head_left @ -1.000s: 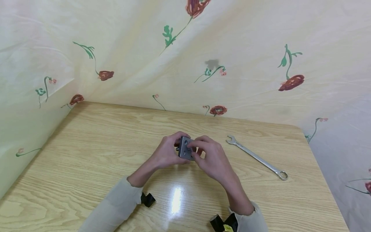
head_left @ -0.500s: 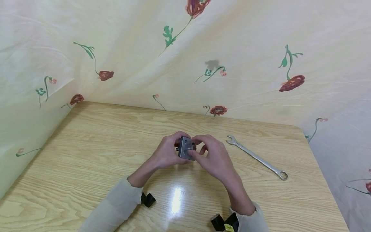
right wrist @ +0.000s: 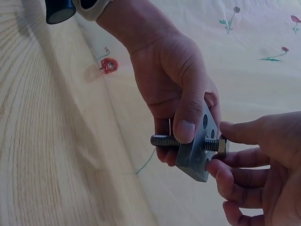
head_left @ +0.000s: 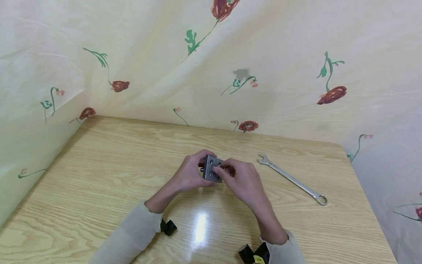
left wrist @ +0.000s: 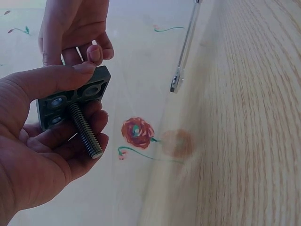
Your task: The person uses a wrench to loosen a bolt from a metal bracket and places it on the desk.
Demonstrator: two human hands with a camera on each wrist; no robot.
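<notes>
We've got the left hand (head_left: 189, 175) curled round a small grey metal plate (head_left: 211, 169), thumb on the near face and fingers behind it, holding it on edge just above the wooden table (head_left: 99, 176), near mid-table. Plate (right wrist: 200, 153) has several round holes; a threaded bolt (right wrist: 188, 141) runs through one of them, hex head on the right-hand side, threaded shank sticking out toward the left palm. Left wrist view shows the shank (left wrist: 85, 131) lying across the left fingers (left wrist: 75, 146), free end clear of the plate (left wrist: 75, 96). Right hand (head_left: 242, 181) is at the plate's right face: index tip and thumb tip pinch the bolt head (right wrist: 223, 145), remaining fingers loosely curled below, holding nothing else. From the right wrist view both fingertips touch the head; we can't tell whether a nut sits on the shank. A combination wrench (head_left: 291, 179) lies flat on the table to the right of both hands, well apart from them, open end pointing toward the far edge, ring end nearer us. Floral cloth (head_left: 230, 55) hangs behind and beside the table. Black wrist camera mounts (head_left: 254, 255) show at the bottom of the head view.
</notes>
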